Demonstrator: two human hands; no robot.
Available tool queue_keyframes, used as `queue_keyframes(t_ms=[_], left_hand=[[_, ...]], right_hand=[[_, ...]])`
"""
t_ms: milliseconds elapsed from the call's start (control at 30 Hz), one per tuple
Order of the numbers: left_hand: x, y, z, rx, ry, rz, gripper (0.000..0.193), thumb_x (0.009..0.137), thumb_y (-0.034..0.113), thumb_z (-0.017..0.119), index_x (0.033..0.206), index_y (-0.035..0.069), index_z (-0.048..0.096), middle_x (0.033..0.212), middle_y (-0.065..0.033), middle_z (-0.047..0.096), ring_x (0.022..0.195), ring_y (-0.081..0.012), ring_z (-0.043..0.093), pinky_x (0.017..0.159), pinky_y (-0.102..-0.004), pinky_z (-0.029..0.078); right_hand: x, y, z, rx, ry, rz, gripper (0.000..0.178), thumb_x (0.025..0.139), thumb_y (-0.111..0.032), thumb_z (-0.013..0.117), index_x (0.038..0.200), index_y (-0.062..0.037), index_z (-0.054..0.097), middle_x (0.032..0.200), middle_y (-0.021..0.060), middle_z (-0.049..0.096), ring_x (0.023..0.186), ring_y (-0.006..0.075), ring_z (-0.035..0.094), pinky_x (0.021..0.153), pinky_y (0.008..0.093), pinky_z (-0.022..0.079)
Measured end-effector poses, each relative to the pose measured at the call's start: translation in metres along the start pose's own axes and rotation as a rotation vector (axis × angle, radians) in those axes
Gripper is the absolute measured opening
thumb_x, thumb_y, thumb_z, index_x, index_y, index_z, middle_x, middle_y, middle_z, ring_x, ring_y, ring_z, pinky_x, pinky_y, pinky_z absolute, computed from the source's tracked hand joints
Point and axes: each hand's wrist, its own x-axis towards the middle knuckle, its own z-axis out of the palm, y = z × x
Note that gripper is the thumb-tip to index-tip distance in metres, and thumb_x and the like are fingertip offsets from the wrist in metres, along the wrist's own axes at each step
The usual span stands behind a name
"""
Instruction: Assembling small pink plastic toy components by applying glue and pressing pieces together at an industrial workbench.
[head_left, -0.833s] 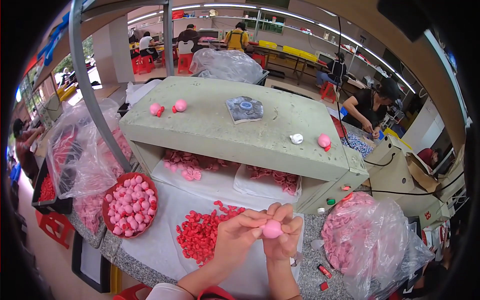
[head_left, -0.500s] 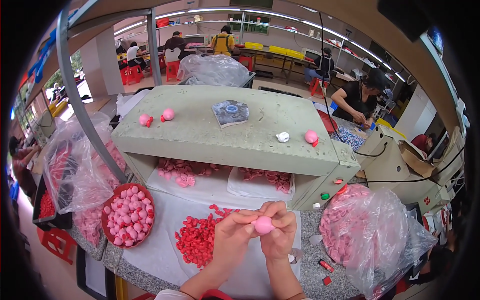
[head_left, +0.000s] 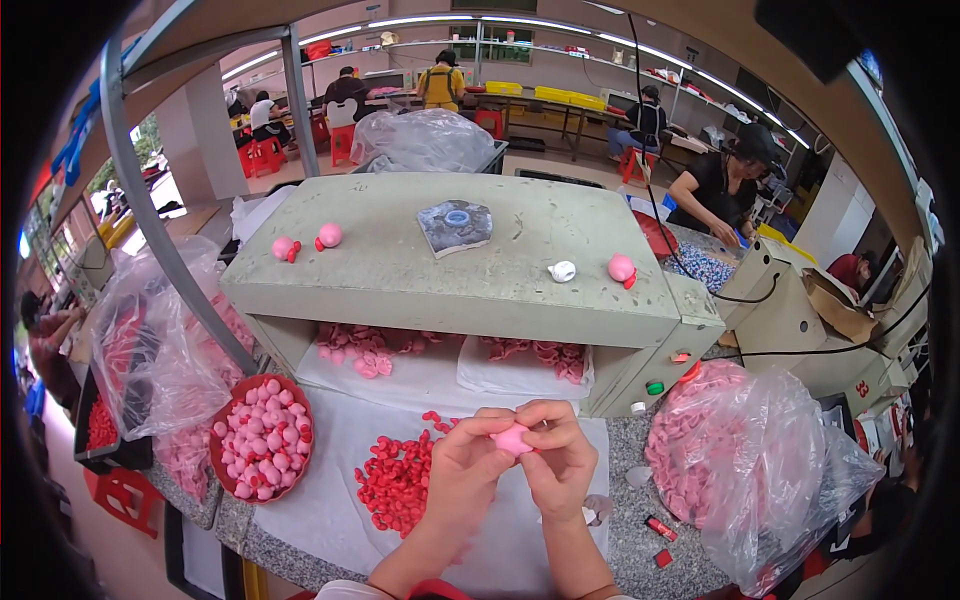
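Between my two hands, above the white sheet (head_left: 330, 520), is a small pink ball-shaped piece (head_left: 512, 439). The fingertips of my left hand (head_left: 465, 465) pinch it from one side, and those of my right hand (head_left: 558, 460) press it from the other. Its shape looks squeezed, and fingers cover part of it. Just left of my left hand lies a pile of small red pieces (head_left: 392, 488). Farther left, a round red basket (head_left: 217, 462) is full of pink balls with red pieces among them.
A pale green metal oven-like box (head_left: 380, 265) stands ahead, pink parts (head_left: 365, 355) inside its opening. On top sit pink balls (head_left: 329, 235) and a stone slab (head_left: 455, 230). A plastic-covered heap of pink pieces (head_left: 690, 450) lies right. A co-worker (head_left: 725, 190) sits beyond.
My hands have shifted slightly left and up with the pink piece. It looked round before and now appears squeezed. The view has turned a little.
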Motion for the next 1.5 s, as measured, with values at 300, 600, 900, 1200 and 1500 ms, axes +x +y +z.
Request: queue_keyframes(t_ms=[300,600,900,1200,1500], left_hand=[[-0.002,-0.004,0.0,0.016,-0.051,0.06,0.026,0.075,-0.004,0.056,0.101,-0.001,0.053,0.106,-0.0098,0.048,0.101,-0.0187,0.046,0.085,-0.0305,0.038],[-0.002,-0.001,0.0,0.025,-0.044,0.09,0.026,0.075,-0.005,0.055,0.1,-0.001,0.053,0.105,-0.0093,0.048,0.101,-0.0186,0.046,0.085,-0.03,0.038],[-0.003,0.001,-0.001,-0.015,-0.021,0.054,0.027,0.075,-0.006,0.055,0.101,-0.001,0.053,0.105,-0.0093,0.048,0.099,-0.0181,0.047,0.083,-0.0281,0.039],[-0.003,-0.006,0.004,0.022,-0.028,0.075,0.027,0.074,-0.006,0.056,0.1,-0.001,0.054,0.103,-0.0104,0.049,0.098,-0.0181,0.047,0.083,-0.0287,0.038],[-0.006,0.012,-0.005,0.087,0.006,0.081,0.024,0.076,-0.003,0.055,0.101,0.0,0.055,0.103,-0.0118,0.05,0.097,-0.0194,0.049,0.083,-0.0304,0.041]], right_hand=[[-0.002,0.0,0.0,0.024,0.006,-0.027,0.017,0.067,0.01,0.053,0.08,-0.0007,0.054,0.1,0.0147,0.049,0.096,0.023,0.048,0.082,0.0332,0.042],[-0.002,0.002,0.002,0.053,0.0,-0.001,0.015,0.069,0.008,0.053,0.08,-0.0008,0.055,0.101,0.0145,0.049,0.098,0.0233,0.047,0.084,0.0341,0.04],[-0.002,0.002,0.005,0.049,-0.001,-0.013,0.014,0.069,0.008,0.053,0.081,-0.0009,0.055,0.101,0.0141,0.049,0.098,0.0231,0.047,0.085,0.0343,0.04],[-0.005,-0.001,0.0,0.064,0.038,-0.015,0.011,0.071,0.005,0.054,0.079,-0.002,0.053,0.099,0.0137,0.049,0.097,0.0237,0.047,0.084,0.035,0.04],[-0.007,0.012,0.02,0.018,0.079,0.008,0.016,0.073,-0.013,0.061,0.078,-0.0056,0.047,0.09,0.0112,0.048,0.087,0.0217,0.046,0.077,0.0345,0.039]])
